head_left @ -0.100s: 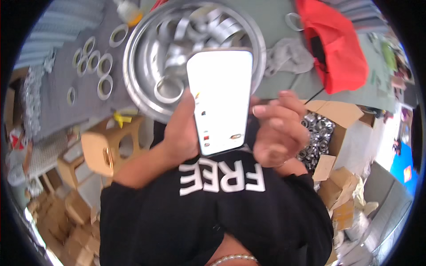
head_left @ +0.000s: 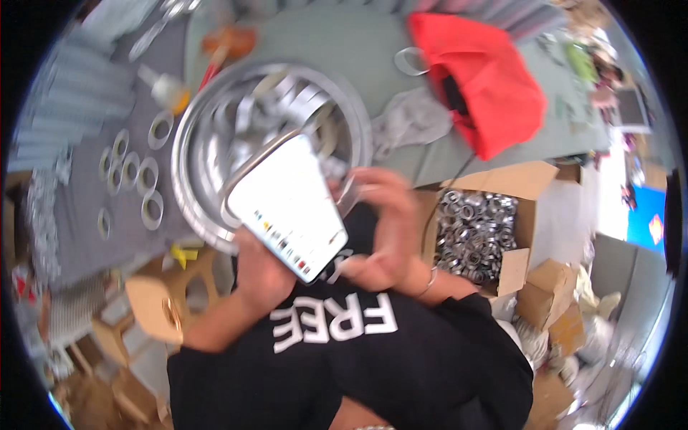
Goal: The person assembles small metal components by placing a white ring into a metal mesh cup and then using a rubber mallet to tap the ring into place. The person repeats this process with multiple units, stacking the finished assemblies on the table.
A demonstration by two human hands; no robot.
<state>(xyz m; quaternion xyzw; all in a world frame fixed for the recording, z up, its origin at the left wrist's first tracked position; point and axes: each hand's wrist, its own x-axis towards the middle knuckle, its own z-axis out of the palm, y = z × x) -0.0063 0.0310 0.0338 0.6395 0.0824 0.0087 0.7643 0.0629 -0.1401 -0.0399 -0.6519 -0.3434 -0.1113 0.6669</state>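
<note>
A smartphone (head_left: pixel 290 208) with a bright lit screen is gripped by my left hand (head_left: pixel 261 276), which wraps its lower left side. It lies tilted, its top end leaning left over the near part of a round steel basin (head_left: pixel 185 190). My right hand (head_left: pixel 393 229) curves beside the phone's right edge, thumb and fingers apart; it is slightly blurred, and whether it touches the phone is unclear. Silvery metal rings (head_left: pixel 308 104) are heaped in the basin, some hidden behind the phone.
Several rings (head_left: pixel 152 209) stand on the grey cloth at left, near a small bottle (head_left: pixel 168 92). A red bag (head_left: pixel 494 93) and a grey cloth (head_left: pixel 412 122) lie at far right. An open carton (head_left: pixel 529 226) of metal rings sits on the right; a wooden chair (head_left: pixel 154 304) is at left.
The phone has tilted, its top swinging left, and moved left with my left hand. My right hand has moved left, its fingers spreading from a curl. The whole view has shifted.
</note>
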